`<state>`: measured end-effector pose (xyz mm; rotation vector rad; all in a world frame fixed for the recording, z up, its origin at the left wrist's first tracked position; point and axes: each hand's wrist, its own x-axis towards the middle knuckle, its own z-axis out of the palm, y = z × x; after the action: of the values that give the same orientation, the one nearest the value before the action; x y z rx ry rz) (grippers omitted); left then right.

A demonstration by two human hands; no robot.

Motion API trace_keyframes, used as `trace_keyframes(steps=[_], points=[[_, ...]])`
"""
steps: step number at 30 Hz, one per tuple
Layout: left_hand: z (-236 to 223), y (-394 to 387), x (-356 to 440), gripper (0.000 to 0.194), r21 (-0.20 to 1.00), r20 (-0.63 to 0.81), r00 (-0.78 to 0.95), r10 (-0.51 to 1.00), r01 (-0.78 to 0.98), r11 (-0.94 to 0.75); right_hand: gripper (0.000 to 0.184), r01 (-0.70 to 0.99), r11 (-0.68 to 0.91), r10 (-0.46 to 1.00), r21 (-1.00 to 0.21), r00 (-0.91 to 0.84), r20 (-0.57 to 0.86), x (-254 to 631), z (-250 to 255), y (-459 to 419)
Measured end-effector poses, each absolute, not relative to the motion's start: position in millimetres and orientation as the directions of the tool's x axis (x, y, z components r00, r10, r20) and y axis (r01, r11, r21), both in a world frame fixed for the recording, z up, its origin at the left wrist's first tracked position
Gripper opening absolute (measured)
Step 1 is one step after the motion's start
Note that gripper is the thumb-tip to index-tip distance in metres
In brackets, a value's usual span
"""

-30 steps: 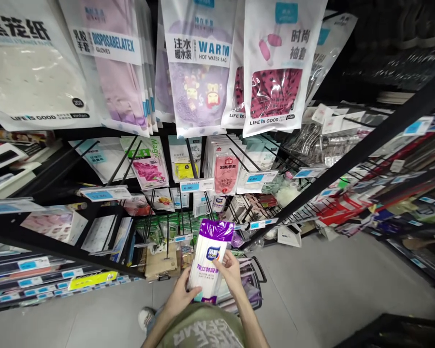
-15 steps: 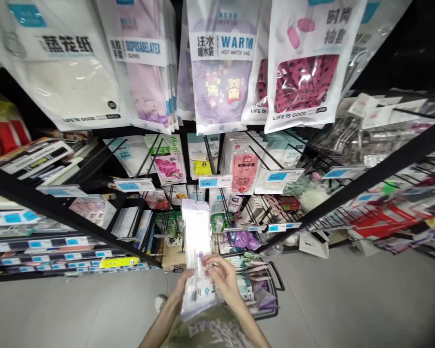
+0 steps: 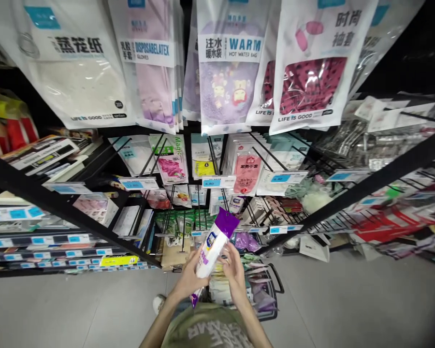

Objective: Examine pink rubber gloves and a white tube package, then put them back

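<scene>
Packet [image 3: 214,241] of white with a purple top sits tilted between my hands, above the basket [image 3: 271,290]; my left hand [image 3: 191,278] grips its lower part, my right hand [image 3: 235,270] fingers curl against its side

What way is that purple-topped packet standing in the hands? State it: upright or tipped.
Tipped. The purple-topped packet leans, purple end up to the right, lower end by the left hand; the right hand touches its side.
</scene>
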<state>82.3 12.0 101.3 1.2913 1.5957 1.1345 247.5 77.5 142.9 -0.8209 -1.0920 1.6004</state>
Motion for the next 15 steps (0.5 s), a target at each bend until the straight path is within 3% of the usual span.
trace_keyframes(steps=[4,8,11,15], points=[[83.5,13.8,89.2,0.090,0.697,0.162,-0.243,0.956,0.714,0.064,0.061,-0.412,-0.181,0.980,-0.893,-0.001,-0.198,261.2,129.7,91.6],[61.3,4.9,95.0,0.074,0.520,0.268,-0.133,0.954,0.854,-0.027,0.045,-0.479,-0.251,0.940,-0.841,0.087,-0.330,273.8,124.0,99.8],[53.8,2.0,99.1,0.072,0.532,0.270,-0.056,0.961,0.841,-0.100,0.039,-0.517,-0.237,0.925,-0.822,0.139,-0.354,283.4,119.6,105.2],[56.9,3.6,102.4,0.058,0.612,0.144,0.061,0.988,0.779,-0.137,0.042,-0.479,-0.203,0.922,-0.854,0.202,-0.332,300.9,106.2,114.9]])
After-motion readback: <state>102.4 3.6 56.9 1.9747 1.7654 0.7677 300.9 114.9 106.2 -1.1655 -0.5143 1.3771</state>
